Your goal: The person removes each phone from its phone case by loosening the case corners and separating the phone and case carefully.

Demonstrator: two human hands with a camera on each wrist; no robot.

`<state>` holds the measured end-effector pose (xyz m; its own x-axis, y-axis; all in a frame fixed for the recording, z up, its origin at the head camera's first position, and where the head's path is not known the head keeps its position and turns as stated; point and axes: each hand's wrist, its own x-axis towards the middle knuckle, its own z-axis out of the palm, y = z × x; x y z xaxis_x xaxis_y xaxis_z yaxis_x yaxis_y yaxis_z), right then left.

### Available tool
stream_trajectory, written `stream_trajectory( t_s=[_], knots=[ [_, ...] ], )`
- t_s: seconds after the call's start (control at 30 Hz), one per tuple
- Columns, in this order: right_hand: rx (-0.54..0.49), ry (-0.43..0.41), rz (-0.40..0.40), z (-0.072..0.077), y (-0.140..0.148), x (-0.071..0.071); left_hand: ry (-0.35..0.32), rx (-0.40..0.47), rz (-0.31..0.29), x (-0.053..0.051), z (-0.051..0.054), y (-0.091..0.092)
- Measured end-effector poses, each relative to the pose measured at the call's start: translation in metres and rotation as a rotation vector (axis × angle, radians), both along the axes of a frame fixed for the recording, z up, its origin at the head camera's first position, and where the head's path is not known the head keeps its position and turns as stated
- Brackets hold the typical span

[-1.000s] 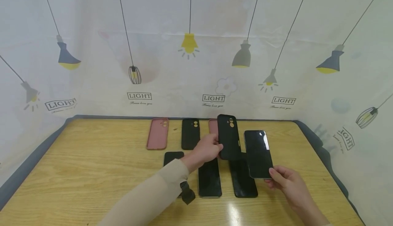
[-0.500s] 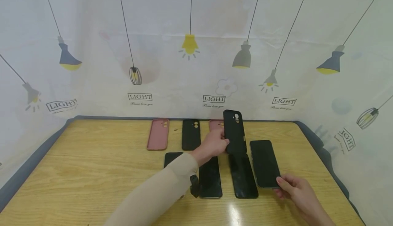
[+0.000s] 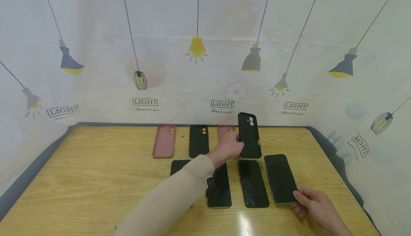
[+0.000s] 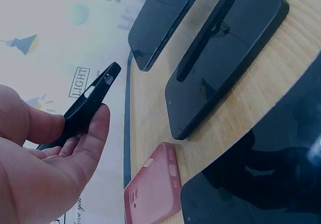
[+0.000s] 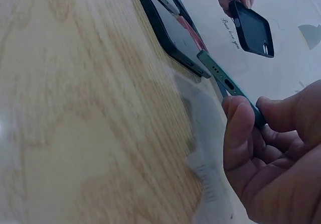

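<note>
With thumb and fingers, my left hand [image 3: 228,147] holds a black phone case [image 3: 249,136] by its left edge, raised upright near the back of the table. The case [image 4: 90,103] shows edge-on in the left wrist view. My right hand [image 3: 316,205] pinches a dark phone [image 3: 280,179] at its lower right corner. In the right wrist view the phone's end [image 5: 225,81], with its port and speaker holes, is lifted off the table. Another phone [image 3: 253,184] lies just left of the held one. A pink case [image 3: 224,132] lies behind my left hand, partly hidden.
Farther left on the wooden table [image 3: 96,179] lie a pink case [image 3: 164,141] and a black case [image 3: 198,141]. A phone [image 3: 221,189] and another phone [image 3: 180,165] are partly covered by my left sleeve. A patterned cloth [image 3: 173,57] hangs behind the table.
My left hand has moved the black case to the right and slightly up. My right hand has brought the phone toward me and slightly right, away from the case.
</note>
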<state>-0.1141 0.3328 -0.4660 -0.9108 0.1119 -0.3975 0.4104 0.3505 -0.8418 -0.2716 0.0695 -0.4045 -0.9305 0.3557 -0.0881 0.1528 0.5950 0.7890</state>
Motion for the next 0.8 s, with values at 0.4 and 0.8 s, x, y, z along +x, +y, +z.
stream_trajectory(
  t_s=[0.4,0.8],
  knots=[
    [-0.040,-0.023,0.109,-0.005,0.016,0.005,0.001,-0.053,0.008,-0.003,-0.003,0.005],
    [0.154,-0.005,0.033,-0.009,0.007,0.002,-0.010,-0.026,0.009,-0.002,-0.004,0.004]
  ],
)
